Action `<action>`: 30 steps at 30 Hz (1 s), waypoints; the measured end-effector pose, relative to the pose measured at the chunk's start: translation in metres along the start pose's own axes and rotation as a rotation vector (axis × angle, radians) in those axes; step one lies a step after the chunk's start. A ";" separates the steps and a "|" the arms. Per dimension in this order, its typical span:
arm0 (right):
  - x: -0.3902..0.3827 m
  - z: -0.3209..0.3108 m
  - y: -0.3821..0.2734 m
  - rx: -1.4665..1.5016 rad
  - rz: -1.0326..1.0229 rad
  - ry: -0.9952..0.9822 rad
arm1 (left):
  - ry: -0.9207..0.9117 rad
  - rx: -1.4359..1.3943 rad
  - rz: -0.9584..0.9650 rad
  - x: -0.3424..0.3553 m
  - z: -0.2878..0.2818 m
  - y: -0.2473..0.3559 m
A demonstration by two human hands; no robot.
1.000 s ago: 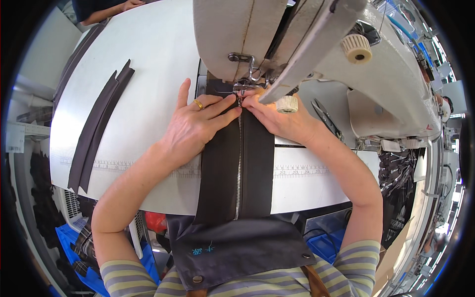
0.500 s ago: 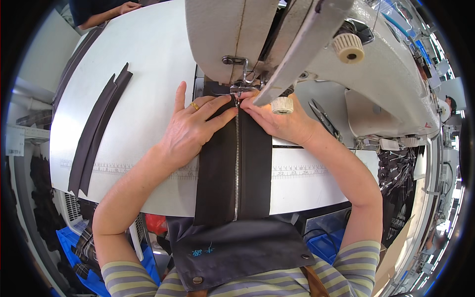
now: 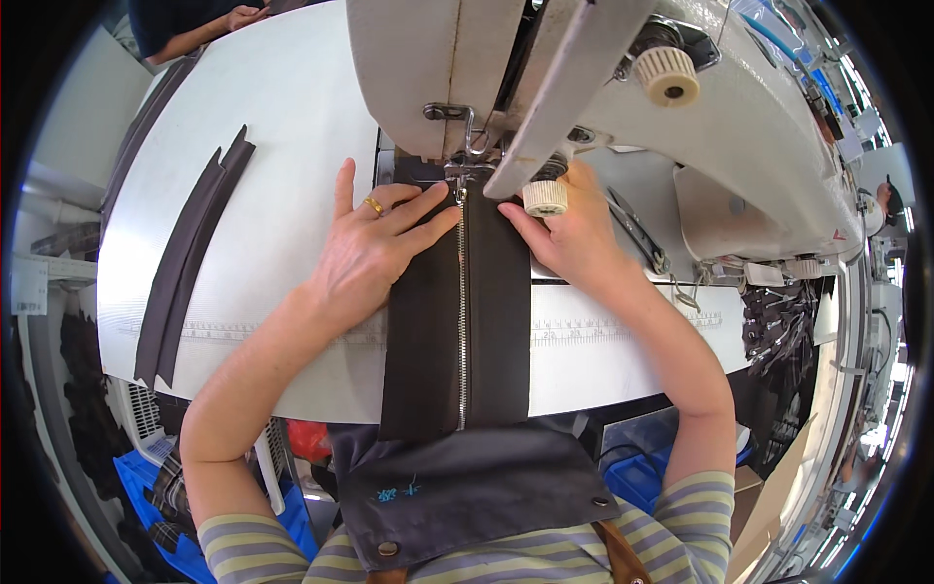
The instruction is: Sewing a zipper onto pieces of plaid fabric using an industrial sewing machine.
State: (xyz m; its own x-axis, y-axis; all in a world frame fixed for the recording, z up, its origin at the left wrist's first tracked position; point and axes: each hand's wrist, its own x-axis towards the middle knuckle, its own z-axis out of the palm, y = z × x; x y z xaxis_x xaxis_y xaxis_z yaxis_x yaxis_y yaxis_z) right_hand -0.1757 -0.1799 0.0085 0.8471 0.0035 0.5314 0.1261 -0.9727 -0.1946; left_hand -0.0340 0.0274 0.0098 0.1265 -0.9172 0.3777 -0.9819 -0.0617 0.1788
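A dark brown fabric panel (image 3: 420, 331) with a silver metal zipper (image 3: 463, 321) down its middle lies lengthwise under the sewing machine's presser foot (image 3: 469, 173). My left hand (image 3: 368, 248) rests on the panel's left side, fingers stretched out, with thumb and forefinger tips beside the zipper's top end. A ring sits on one of its fingers. On the right, my right hand (image 3: 574, 234) has its thumb pointing at the panel's right part, apart from the other fingers. The machine's lever and a white knob (image 3: 545, 199) partly hide those fingers.
The white sewing machine (image 3: 671, 127) fills the upper right. Scissors (image 3: 637, 229) lie right of my right hand. Folded dark strips (image 3: 195, 263) lie left on the white table (image 3: 292, 107). Another person's arm (image 3: 199, 34) shows at the far left. Blue bins (image 3: 632, 482) stand below the table.
My right hand has drawn away from the zipper to the right, its thumb now apart from the presser foot. My left hand stays nearly where it was. The view has shifted slightly.
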 end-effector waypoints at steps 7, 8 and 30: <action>0.001 -0.005 -0.014 -0.102 0.003 -0.081 | -0.004 -0.029 -0.017 0.000 0.002 0.000; 0.000 -0.003 -0.014 -0.102 0.004 -0.081 | -0.005 -0.030 -0.017 0.000 0.002 0.000; 0.003 -0.001 -0.005 -0.112 -0.011 -0.236 | -0.086 0.053 -0.049 -0.002 -0.005 0.004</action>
State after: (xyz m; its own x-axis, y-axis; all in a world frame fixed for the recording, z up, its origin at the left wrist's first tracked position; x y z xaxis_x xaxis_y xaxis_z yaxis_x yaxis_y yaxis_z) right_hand -0.1742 -0.1748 0.0118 0.9447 0.0559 0.3230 0.0896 -0.9919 -0.0902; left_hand -0.0379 0.0308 0.0142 0.1640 -0.9430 0.2896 -0.9813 -0.1259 0.1458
